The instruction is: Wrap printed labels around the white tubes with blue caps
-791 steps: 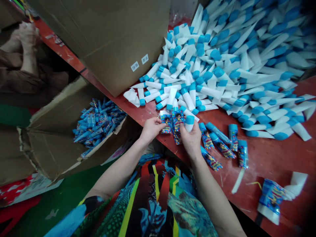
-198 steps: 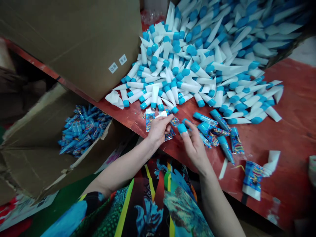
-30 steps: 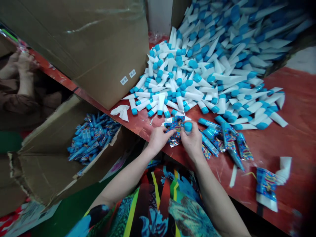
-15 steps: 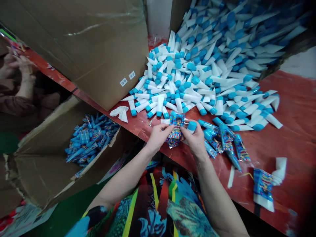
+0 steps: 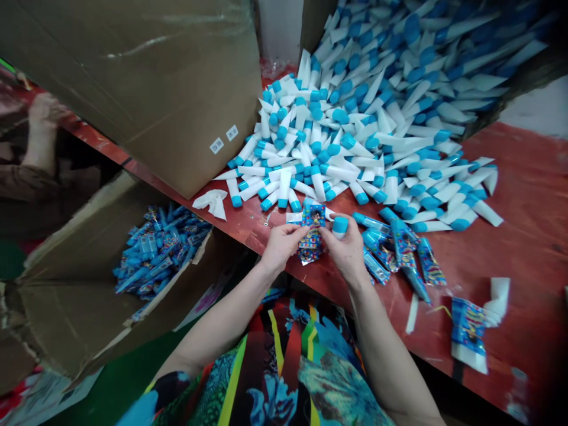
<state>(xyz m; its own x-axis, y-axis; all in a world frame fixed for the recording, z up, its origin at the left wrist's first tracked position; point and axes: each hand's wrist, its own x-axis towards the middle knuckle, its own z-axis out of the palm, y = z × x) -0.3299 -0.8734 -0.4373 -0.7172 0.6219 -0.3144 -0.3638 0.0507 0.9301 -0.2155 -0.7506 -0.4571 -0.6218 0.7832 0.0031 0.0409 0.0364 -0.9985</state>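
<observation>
A small blue printed wrapper (image 5: 313,220) is pinched between my two hands above the table's front edge. My left hand (image 5: 284,245) grips its left side with thumb and fingers closed. On the other side, my right hand (image 5: 346,248) pinches the wrapper and also has a white tube with a blue cap (image 5: 339,227) tucked in its fingers. Just right of that hand lie several tubes in blue printed wrappers (image 5: 402,242). Beyond both hands spreads a big heap of white tubes with blue caps (image 5: 310,148).
A tall cardboard box (image 5: 177,89) stands left on the red table (image 5: 523,195). Below it, an open carton (image 5: 57,296) holds many wrapped blue tubes (image 5: 153,248). More printed wrappers (image 5: 469,334) lie at the right. Another person's hand (image 5: 44,112) shows at far left.
The view has shifted slightly, so everything sits a little further left. Both my hands keep their hold on the wrapper. At far left, the other person's hands have moved.
</observation>
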